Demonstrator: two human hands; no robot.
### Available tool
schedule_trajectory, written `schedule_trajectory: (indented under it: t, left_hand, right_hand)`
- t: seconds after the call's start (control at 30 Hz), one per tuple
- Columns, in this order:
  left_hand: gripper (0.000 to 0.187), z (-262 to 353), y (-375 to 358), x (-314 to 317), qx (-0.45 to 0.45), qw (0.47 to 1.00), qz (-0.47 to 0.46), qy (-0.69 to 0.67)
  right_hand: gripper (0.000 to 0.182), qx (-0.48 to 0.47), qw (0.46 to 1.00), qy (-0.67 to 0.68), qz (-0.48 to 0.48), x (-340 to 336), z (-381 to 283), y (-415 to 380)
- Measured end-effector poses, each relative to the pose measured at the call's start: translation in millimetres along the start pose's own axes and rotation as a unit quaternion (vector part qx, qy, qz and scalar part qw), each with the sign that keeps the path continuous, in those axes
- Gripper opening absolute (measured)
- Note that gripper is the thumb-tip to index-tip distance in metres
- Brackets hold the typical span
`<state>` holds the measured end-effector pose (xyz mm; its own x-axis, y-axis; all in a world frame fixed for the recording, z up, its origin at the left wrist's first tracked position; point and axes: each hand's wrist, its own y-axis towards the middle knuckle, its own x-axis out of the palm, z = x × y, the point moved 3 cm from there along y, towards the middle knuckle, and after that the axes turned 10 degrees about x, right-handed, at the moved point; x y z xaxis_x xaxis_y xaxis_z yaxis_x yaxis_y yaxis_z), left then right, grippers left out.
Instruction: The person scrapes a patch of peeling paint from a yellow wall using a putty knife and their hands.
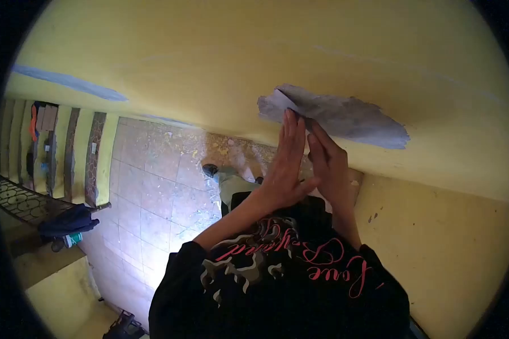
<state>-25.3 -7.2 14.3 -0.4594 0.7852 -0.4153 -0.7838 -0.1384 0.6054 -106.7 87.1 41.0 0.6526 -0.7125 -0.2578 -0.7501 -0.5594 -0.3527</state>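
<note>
Hands meet in front of us against a yellow wall [209, 62]. Our left hand [285, 169] is held flat, fingers straight and pressed together, its fingertips at the lower left edge of a grey patch [345, 116] where the paint has come off the wall. Our right hand [329, 169] lies just beside it, fingers also laid together and pointing up at the same edge of the patch; the two hands touch along their inner sides. Neither hand pinches anything that we can see; whether something thin lies between the palms we cannot tell. The patch sits on the wall just above our fingertips and stretches away to the right, with a ragged outline. Below our forearms we see our black shirt [277, 282] with red script across it. Farther down lies a tiled floor [152, 192], stained and worn, and our shoe [210, 168] stands on it near the foot of the wall. At the left a dark bundle [68, 221] rests on a ledge beside a railing [22, 200].
</note>
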Motion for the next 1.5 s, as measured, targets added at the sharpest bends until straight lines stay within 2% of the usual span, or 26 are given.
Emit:
schedule_trajectory:
  t: [0.07,0.17,0.2,0.27,0.3,0.37,0.4,0.43,0.47,0.53,0.57,0.6,0.63,0.67,0.73,0.83,0.9,0.97,1.03,1.1,1.17,1.2,1.3,1.37,1.43,1.5]
  left_hand:
    - [0.102,2.9,-1.9,0.9,0.005,1.000,0.002,-0.006]
    - [0.101,-6.9,-7.6,3.3,0.013,1.000,0.012,0.025]
    - [0.101,4.4,-19.0,3.5,-0.009,1.000,0.002,0.019]
    - [0.101,10.6,-19.7,-0.4,-0.012,1.000,0.027,-0.012]
    - [0.101,7.5,-14.2,-6.6,-0.001,0.999,0.038,-0.022]
    - [0.099,4.6,-6.3,-11.9,0.000,0.999,0.034,-0.029]
    - [0.100,0.5,-5.6,-15.9,-0.047,0.995,0.079,-0.026]
    - [0.100,-1.9,-7.9,-21.6,-0.091,0.988,0.119,-0.022]
    - [0.100,-3.8,-10.3,-25.9,-0.085,0.989,0.118,-0.023]
    - [0.101,3.2,-23.4,-21.9,-0.018,0.999,0.013,-0.039]
    - [0.101,2.9,-21.4,-18.0,-0.018,0.999,0.022,-0.040]
    - [0.102,4.8,-19.8,-9.0,-0.018,0.999,-0.018,-0.033]
    - [0.102,7.6,-19.3,-1.1,-0.020,0.998,-0.061,-0.027]
    - [0.102,7.5,-15.9,2.7,-0.018,0.998,-0.056,-0.025]
    - [0.104,9.2,-12.4,2.7,-0.001,1.000,-0.004,0.005]
    - [0.106,2.1,-8.7,-10.6,0.013,0.998,-0.025,0.051]
    - [0.106,8.3,-12.4,-1.6,0.017,0.998,-0.043,0.030]
    - [0.107,6.8,-10.2,1.7,0.016,0.998,-0.053,0.013]
    - [0.107,4.6,-2.0,-17.9,0.023,0.997,0.038,0.063]
    - [0.106,11.6,-4.4,-20.9,0.048,0.997,0.026,0.055]
    - [0.106,11.0,-6.4,-9.5,0.008,0.997,-0.076,-0.005]
    - [0.107,8.8,-5.2,-2.4,0.018,0.998,-0.044,0.036]
    - [0.107,10.1,0.2,-9.4,0.033,0.998,-0.012,0.046]
    - [0.107,13.1,-6.9,-0.7,0.033,0.998,-0.045,0.024]
    - [0.106,8.1,-0.9,3.0,0.034,0.997,-0.066,0.004]
    - [0.105,4.7,4.9,-9.5,0.041,0.998,-0.018,0.042]
  right_hand:
    - [0.036,-0.097,0.995,-0.037,-0.001,-3.5,-9.1,-5.5]
    - [0.037,-0.072,0.996,-0.038,0.035,10.6,-15.8,-10.5]
    - [0.037,-0.050,0.998,-0.034,0.027,13.5,-12.6,-20.6]
    - [0.038,-0.087,0.996,-0.017,-0.021,17.5,-18.3,-19.5]
    - [0.038,-0.094,0.995,-0.012,-0.014,21.0,-19.9,-13.9]
    - [0.038,-0.166,0.982,-0.079,0.036,25.4,-19.8,-10.2]
    - [0.038,-0.158,0.984,-0.082,0.028,26.2,-23.0,-15.0]
    - [0.038,-0.106,0.992,-0.066,-0.018,29.1,-30.8,-17.9]
    - [0.038,-0.066,0.995,-0.051,-0.057,31.6,-37.3,-13.5]
    - [0.038,-0.082,0.994,-0.064,-0.034,18.3,-12.9,-21.1]
    - [0.039,-0.101,0.992,-0.076,-0.016,7.8,-2.0,-24.9]
    - [0.039,-0.101,0.991,-0.083,-0.020,0.7,3.1,-28.4]
    - [0.039,-0.029,0.998,-0.041,-0.026,-5.4,11.4,-31.5]
    - [0.040,0.038,0.999,0.002,-0.031,-8.7,16.5,-29.7]
    - [0.040,0.022,0.999,0.026,-0.021,10.8,7.8,-16.0]
    - [0.040,0.018,0.997,0.071,-0.021,9.8,12.5,-21.3]
    - [0.040,0.026,0.995,0.089,-0.026,10.6,14.4,-22.9]
    - [0.039,-0.087,0.995,0.050,0.025,16.9,4.3,-13.0]
    - [0.039,-0.079,0.996,0.039,-0.009,17.5,-8.7,-17.4]
    - [0.039,-0.093,0.995,0.028,-0.027,14.4,-15.2,-20.2]
    - [0.039,-0.008,0.998,0.051,-0.032,-2.3,2.5,-25.9]
    - [0.039,-0.006,0.998,0.047,-0.038,1.7,-1.3,-22.8]
    - [0.039,-0.019,0.996,0.090,0.002,7.9,-4.5,-22.5]
    - [0.039,0.039,0.994,0.095,-0.032,-5.3,14.5,-32.6]
    - [0.040,-0.006,0.997,0.083,-0.006,7.4,-1.8,-14.7]
    - [0.040,-0.028,0.996,0.081,0.018,7.7,-2.9,-25.1]
